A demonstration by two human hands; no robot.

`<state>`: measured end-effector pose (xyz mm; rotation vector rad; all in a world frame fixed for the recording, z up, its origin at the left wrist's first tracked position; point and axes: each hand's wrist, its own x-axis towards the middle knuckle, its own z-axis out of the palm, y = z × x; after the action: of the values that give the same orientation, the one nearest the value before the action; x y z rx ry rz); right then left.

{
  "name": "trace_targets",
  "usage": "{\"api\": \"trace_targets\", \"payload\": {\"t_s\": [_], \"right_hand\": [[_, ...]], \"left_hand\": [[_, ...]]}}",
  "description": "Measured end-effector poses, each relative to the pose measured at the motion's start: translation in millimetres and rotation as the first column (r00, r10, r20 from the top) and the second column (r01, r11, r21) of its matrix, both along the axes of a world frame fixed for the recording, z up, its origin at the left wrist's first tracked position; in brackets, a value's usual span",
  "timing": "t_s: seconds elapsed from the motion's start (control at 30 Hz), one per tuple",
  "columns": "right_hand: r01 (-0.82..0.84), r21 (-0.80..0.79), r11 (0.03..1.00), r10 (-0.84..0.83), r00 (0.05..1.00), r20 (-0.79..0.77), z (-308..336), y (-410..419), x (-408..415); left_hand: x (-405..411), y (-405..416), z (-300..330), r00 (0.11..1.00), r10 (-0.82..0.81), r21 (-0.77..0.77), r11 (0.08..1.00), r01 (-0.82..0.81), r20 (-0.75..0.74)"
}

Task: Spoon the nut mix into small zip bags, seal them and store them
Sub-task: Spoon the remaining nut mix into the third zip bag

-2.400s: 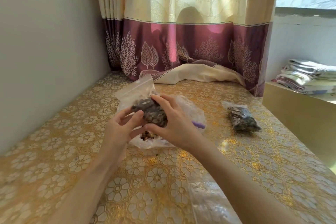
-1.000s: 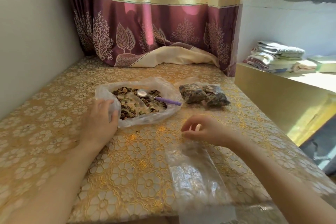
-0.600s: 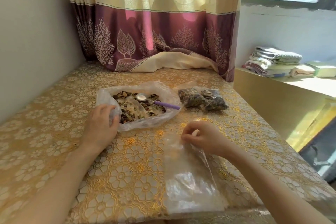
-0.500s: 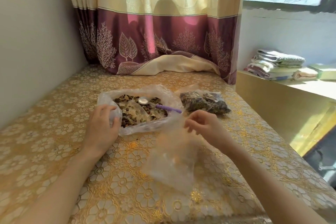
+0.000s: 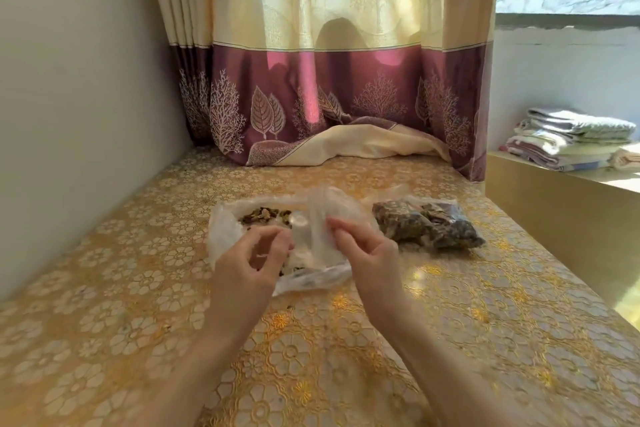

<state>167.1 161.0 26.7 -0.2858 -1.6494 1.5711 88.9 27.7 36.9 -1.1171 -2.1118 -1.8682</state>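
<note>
Both hands, left hand (image 5: 251,262) and right hand (image 5: 367,253), pinch an empty zip bag (image 5: 323,218) mid-frame, over the big nut mix bag (image 5: 225,232). Looks like opening its mouth; next up, grabbing the spoon. Filled bags (image 5: 427,225) sit center-right.

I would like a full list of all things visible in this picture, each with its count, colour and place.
empty zip bag: one, clear, held up between both hands
big bag of nut mix: one, clear with brown mix, on table behind the hands
filled small bags: apparently two, dark contents, on table at right
table: one, gold floral cover
curtain: one, cream and maroon, at back
folded cloths: one stack, pale, on right ledge
left hand: pinches the empty bag
right hand: pinches the empty bag
</note>
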Motion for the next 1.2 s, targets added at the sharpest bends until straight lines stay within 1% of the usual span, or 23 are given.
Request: {"api": "trace_targets", "payload": {"t_s": [0.07,0.1,0.2,0.3,0.43,0.53,0.57,0.73,0.8,0.87,0.97,1.03,1.2], "right_hand": [[-0.041,0.172,0.984,0.035,0.999,0.040,-1.9,-6.4,-2.3],[-0.058,0.239,0.969,0.047,0.998,0.053,-2.2,-9.2,-2.8],[-0.047,0.393,0.918,0.025,0.998,0.060,-3.5,-14.3,-4.4],[-0.047,0.398,0.916,0.022,0.997,0.068,-4.4,-15.8,-4.5],[-0.041,0.405,0.913,0.014,0.997,0.071,-4.1,-17.5,-2.9],[-0.041,0.320,0.946,0.016,0.997,0.081,-4.2,-20.2,-3.6],[-0.040,0.315,0.948,0.012,0.996,0.088,-4.7,-19.8,-4.0],[0.000,0.498,0.867,-0.048,0.995,0.084,-8.1,-17.1,-4.2],[0.002,0.514,0.858,-0.055,0.995,0.087,-9.3,-16.4,-4.4],[0.014,0.518,0.855,-0.070,0.994,0.088,-9.0,-16.0,-5.0],[0.015,0.486,0.874,-0.072,0.993,0.098,-6.4,-14.1,-3.8],[-0.027,0.450,0.893,-0.033,0.992,0.125,-4.9,-13.5,-2.1],[-0.125,0.285,0.950,0.075,0.981,0.181,2.1,-15.5,0.9]], "left_hand": [[-0.6,0.1,0.7,0.978,-0.100,0.046,0.995,0.093,0.185],[-1.8,0.8,0.8,0.966,-0.125,0.055,0.992,0.115,0.227],[-3.8,1.8,-0.1,0.954,-0.139,0.043,0.990,0.132,0.265],[-4.8,2.5,-3.4,0.954,-0.113,0.022,0.994,0.112,0.278],[-7.0,4.1,-6.5,0.946,-0.117,0.047,0.993,0.108,0.302],[-8.2,4.1,-8.7,0.953,-0.121,0.025,0.993,0.119,0.278],[-7.9,4.2,-9.1,0.956,-0.129,0.012,0.991,0.130,0.265],[-6.4,7.2,-10.8,0.945,-0.200,-0.031,0.976,0.215,0.259],[-4.5,8.7,-11.0,0.945,-0.206,-0.093,0.967,0.236,0.253],[-3.4,9.7,-11.3,0.966,-0.191,-0.144,0.966,0.217,0.176],[-2.3,10.3,-10.3,0.983,-0.172,-0.170,0.969,0.181,0.071],[-1.9,9.8,-10.0,0.985,-0.170,-0.172,0.970,0.172,0.026],[-1.1,7.3,-9.3,0.983,-0.168,-0.187,0.971,0.152,-0.073]]}}
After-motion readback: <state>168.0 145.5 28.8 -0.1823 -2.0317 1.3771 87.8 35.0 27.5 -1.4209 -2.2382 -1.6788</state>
